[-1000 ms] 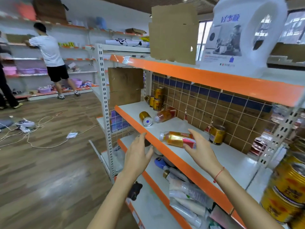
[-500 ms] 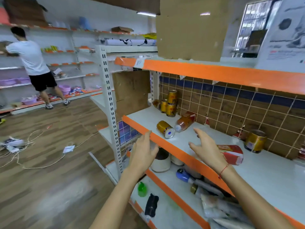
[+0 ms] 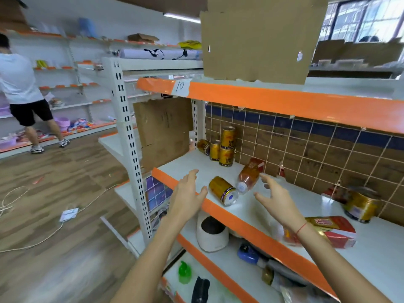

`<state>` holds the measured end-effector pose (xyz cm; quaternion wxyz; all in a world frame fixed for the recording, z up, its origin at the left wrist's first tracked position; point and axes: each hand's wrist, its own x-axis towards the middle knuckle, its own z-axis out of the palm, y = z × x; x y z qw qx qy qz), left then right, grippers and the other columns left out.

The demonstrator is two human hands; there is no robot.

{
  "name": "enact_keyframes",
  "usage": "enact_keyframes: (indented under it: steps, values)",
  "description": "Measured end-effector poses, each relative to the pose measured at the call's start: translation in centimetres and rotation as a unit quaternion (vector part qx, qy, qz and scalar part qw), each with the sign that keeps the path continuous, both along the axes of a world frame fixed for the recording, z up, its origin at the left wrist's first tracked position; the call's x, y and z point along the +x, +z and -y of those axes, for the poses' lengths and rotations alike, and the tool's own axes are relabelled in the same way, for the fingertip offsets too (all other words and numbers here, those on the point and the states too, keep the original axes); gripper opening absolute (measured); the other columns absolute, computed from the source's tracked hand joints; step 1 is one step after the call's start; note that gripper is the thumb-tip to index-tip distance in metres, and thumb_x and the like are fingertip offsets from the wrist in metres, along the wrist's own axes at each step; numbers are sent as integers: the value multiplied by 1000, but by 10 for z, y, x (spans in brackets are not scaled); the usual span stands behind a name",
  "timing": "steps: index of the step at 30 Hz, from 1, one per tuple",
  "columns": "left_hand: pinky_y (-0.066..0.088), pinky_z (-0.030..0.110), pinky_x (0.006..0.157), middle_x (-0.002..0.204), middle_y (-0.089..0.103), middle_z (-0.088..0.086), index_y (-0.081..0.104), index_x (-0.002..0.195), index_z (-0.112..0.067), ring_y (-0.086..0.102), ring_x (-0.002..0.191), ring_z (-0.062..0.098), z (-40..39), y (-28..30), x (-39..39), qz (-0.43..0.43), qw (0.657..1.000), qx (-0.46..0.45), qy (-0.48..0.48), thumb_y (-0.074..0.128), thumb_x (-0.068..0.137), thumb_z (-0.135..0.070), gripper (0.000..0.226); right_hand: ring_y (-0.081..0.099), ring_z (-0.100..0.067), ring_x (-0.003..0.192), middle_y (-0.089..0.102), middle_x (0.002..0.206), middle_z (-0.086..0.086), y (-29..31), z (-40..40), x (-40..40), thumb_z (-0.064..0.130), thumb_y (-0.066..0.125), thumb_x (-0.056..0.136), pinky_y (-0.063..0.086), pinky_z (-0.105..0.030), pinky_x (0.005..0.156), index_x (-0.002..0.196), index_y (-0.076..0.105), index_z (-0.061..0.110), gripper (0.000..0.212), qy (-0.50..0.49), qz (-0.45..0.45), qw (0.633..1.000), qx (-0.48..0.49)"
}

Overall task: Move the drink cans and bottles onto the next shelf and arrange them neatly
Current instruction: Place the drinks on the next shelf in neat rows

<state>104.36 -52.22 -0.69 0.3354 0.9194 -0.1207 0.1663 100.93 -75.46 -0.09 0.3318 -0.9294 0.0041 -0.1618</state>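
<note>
Here, both hands hover above the orange-edged shelf [image 3: 247, 224], fingers spread, each grip empty. The left hand [image 3: 189, 194] sits just left of a gold can [image 3: 223, 190] lying on its side. The right hand [image 3: 276, 199] is near a tipped bottle [image 3: 249, 174]. 3 upright cans [image 3: 226, 147] stand at the back; another bottle [image 3: 328, 230] lies behind the right wrist.

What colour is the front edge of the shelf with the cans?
Orange, clearest in the head view.
</note>
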Motion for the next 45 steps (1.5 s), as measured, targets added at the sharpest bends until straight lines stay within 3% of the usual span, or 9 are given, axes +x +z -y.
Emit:
enact_keyframes:
  steps: [6,18,21,28,33,36,39,42,45]
  values:
    - [40,39,102,135,50,9,34,142,-13,46,124,23,9,7,50,-2,1000,7,4,53,94,-29,53,52,-25,118,51,136,-11,9,10,43,17,63,87,37,-25,89,141,38,12,59,-9,-9,1000,27]
    - [41,39,99,138,48,9,30,144,-16,46,124,27,-3,-11,141,-57,998,27,-26,52,94,-31,56,52,-29,120,53,134,-13,5,-4,109,22,61,90,44,-33,94,141,37,16,57,-64,-59,996,-16]
    - [43,39,95,136,49,10,31,143,-15,48,122,28,-9,-11,162,-40,997,37,-46,52,94,-31,56,53,-29,118,54,131,-12,6,-15,122,21,58,91,41,-25,81,141,37,16,55,-86,-62,994,-38]
    - [41,33,81,128,52,13,35,136,-12,52,113,31,-7,-19,196,-21,994,38,-103,53,94,-27,48,54,-30,114,58,127,-15,-4,-33,151,18,59,90,39,-23,80,142,38,12,56,-114,-60,992,-12]
    - [39,30,82,121,58,11,43,129,-13,52,111,24,9,-23,232,-17,991,-2,-130,60,90,-26,46,53,-28,116,54,132,-15,-10,-28,179,21,59,90,41,-26,83,143,36,13,58,-107,-62,992,-26]
    - [39,26,84,121,60,8,41,133,-12,54,110,22,24,-23,259,-15,990,-26,-137,64,88,-29,54,52,-27,119,49,138,-13,-15,-22,200,21,60,89,42,-29,88,143,35,13,60,-102,-64,992,-25]
    - [48,40,93,130,56,7,36,139,-14,56,116,26,39,-25,290,-29,988,-32,-151,66,85,-41,67,44,-28,128,42,144,-13,-21,-18,223,23,60,90,39,-33,100,144,34,10,61,-89,-74,993,-35]
    - [49,47,97,137,52,5,33,141,-18,52,122,25,51,-31,318,-44,983,-53,-169,69,76,-54,83,48,-29,122,48,138,-16,-23,-17,240,23,60,90,41,-32,95,137,43,5,53,-88,-77,992,-54]
    - [45,47,101,143,46,9,26,146,-14,48,127,28,64,-35,327,-48,981,-69,-174,72,78,-47,89,53,-29,114,56,127,-16,-23,-16,253,19,60,90,42,-30,88,128,52,4,42,-85,-71,992,-54]
